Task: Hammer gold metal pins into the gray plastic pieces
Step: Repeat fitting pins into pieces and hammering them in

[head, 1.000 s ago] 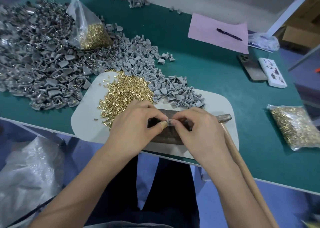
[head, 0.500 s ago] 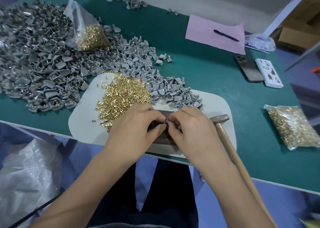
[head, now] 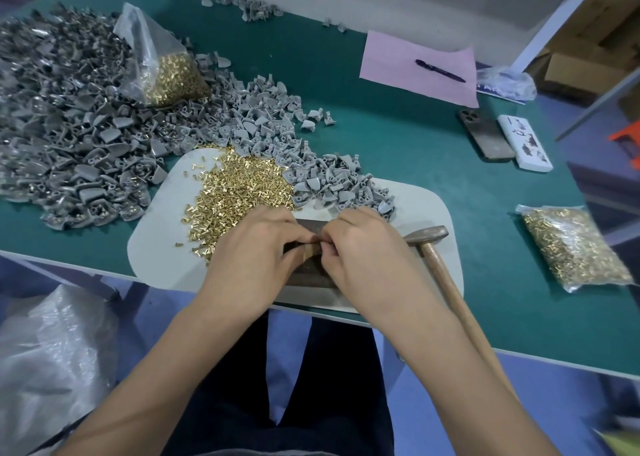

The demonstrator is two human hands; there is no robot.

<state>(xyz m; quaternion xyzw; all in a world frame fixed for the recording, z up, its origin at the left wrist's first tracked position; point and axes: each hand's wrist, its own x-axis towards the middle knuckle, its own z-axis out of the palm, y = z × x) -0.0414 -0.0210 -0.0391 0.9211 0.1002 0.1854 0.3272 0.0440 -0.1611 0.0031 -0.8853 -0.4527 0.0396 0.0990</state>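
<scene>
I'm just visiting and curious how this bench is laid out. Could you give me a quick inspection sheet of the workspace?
Surface: green table with a pale mat at the near edge.
Job's things: loose gold pins on the mat; gray pieces heaped to the left and spilling onto the mat; hammer lying on the mat, handle past the table's edge; dark metal block under the hands.
Clutter: two bags of pins, pink paper with a pen, phone, white box.
Grippers: left hand and right hand meet fingertip to fingertip over the block, pinching something small that is too hidden to name.
Cables: nothing seen.
Surroundings: cardboard boxes to the right, plastic sack lower left.
</scene>
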